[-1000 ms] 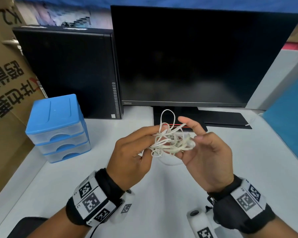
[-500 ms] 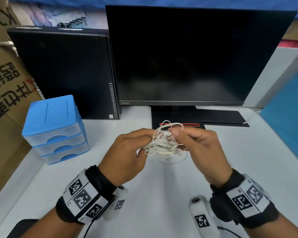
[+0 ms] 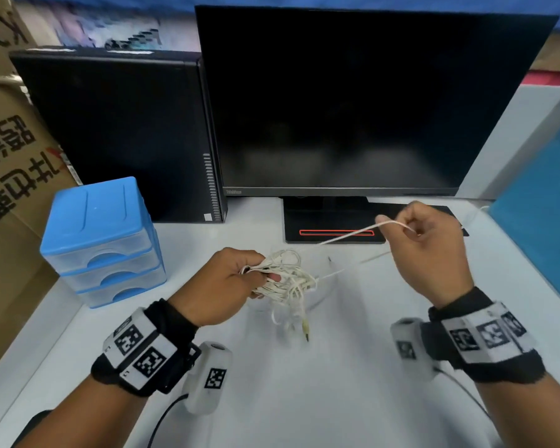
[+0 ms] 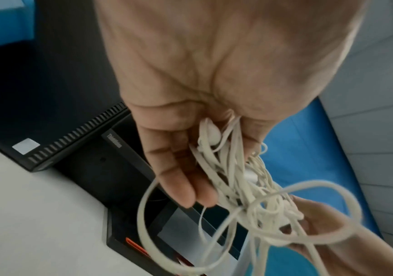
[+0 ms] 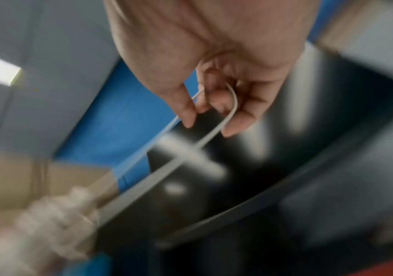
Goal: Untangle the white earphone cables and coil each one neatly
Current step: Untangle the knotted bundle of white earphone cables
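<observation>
A tangled bundle of white earphone cables (image 3: 285, 279) hangs above the white desk (image 3: 304, 399), gripped in my left hand (image 3: 230, 282). In the left wrist view the fingers (image 4: 179, 179) curl round the cable bundle (image 4: 242, 184), with an earbud among the strands. A jack plug (image 3: 305, 329) dangles below the bundle. My right hand (image 3: 430, 250) is up and to the right, holding a loop of one cable (image 3: 353, 232) drawn taut from the tangle. The right wrist view, blurred, shows the loop (image 5: 228, 108) hooked over curled fingers (image 5: 237, 119).
A black monitor (image 3: 369, 101) on a stand (image 3: 333, 221) stands right behind the hands. A black computer case (image 3: 120, 134) and a blue drawer unit (image 3: 101, 240) are at the left, cardboard boxes (image 3: 10, 163) beyond. A blue panel (image 3: 543, 227) is at the right.
My right hand has moved up and to the right away from the bundle, drawing out a loop of cable. My left hand has dropped a little, still holding the tangle.
</observation>
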The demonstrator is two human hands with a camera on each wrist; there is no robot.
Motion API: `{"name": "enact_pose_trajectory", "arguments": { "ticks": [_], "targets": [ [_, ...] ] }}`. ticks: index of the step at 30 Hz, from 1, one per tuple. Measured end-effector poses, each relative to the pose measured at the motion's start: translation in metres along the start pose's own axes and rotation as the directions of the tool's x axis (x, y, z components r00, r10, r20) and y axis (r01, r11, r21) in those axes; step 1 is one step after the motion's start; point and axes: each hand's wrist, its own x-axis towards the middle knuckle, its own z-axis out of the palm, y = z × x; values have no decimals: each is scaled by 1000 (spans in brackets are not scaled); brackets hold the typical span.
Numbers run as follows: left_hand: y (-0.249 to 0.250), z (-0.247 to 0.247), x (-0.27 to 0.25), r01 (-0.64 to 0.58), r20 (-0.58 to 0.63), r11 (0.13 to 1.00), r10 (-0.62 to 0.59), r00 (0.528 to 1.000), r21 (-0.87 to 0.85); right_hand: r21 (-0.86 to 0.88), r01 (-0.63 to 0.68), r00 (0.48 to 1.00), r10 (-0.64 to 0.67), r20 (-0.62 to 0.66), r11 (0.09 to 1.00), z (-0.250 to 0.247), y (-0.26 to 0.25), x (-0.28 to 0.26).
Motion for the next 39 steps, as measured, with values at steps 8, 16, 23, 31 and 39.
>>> {"name": "enact_pose_trajectory", "arguments": {
  "ticks": [8, 16, 23, 31, 39],
  "targets": [
    [-9, -5, 9, 87, -11, 994, -88, 996, -66, 395, -470, 877, 369, 307, 790, -5, 2, 12],
    [-6, -24, 9, 174, -46, 951, -192, 980, -255, 590, -358, 925, 361, 118, 724, -14, 10, 18],
    [-13, -38, 10, 186, -152, 951, -228, 962, -247, -232, -18, 995, -5, -98, 973, -31, 11, 19],
    [-16, -57, 12, 179, -284, 949, -252, 925, -261, -592, 68, 902, 204, 380, 803, -43, 13, 16],
    [-14, -61, 8, 150, -298, 958, -221, 929, -243, -847, 163, 984, -26, 174, 506, -53, 36, 31]
  ]
}}
